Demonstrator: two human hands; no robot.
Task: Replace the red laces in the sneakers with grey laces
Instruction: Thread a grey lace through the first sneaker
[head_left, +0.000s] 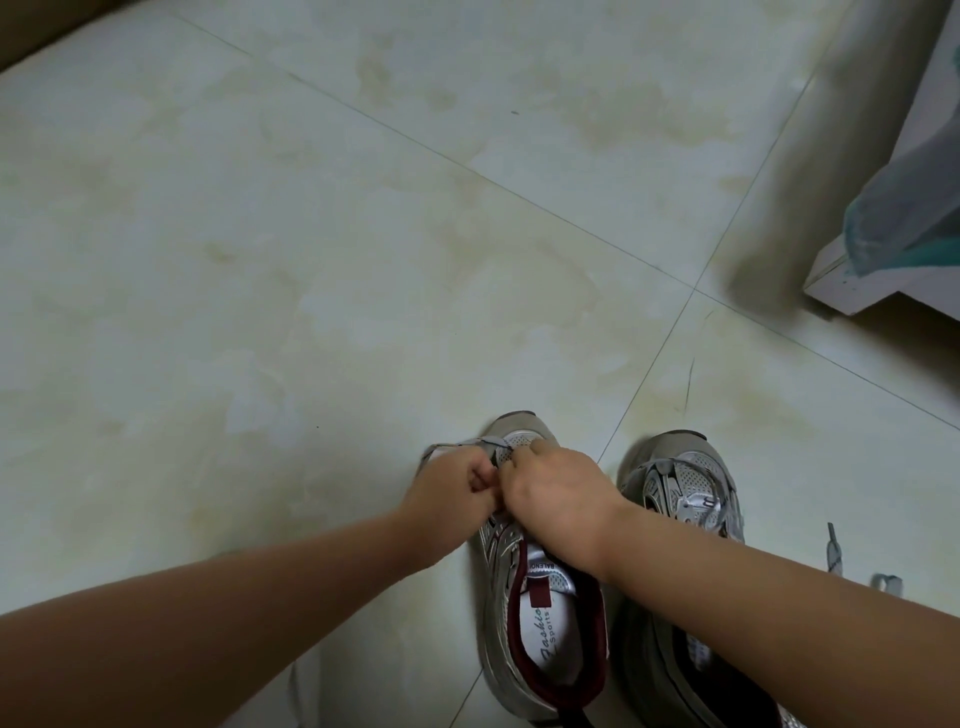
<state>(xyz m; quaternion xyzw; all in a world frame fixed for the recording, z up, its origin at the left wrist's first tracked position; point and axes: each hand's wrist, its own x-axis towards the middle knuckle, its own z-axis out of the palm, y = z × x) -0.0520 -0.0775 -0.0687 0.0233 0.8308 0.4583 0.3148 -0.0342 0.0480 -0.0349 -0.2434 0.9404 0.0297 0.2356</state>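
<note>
Two bare forearms come in from the bottom edge, with no sleeve, cuff or glove on either. The left hand (457, 486) and right hand (558, 493) wear no rings, and both wrists are bare of watch or band (fingernails are too small and hidden to make out)

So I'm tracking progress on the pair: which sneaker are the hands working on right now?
The left-hand sneaker, with the dark red collar. Both the left hand and the right hand are at its toe end, handling a grey lace. The other sneaker sits untouched beside it.
</note>
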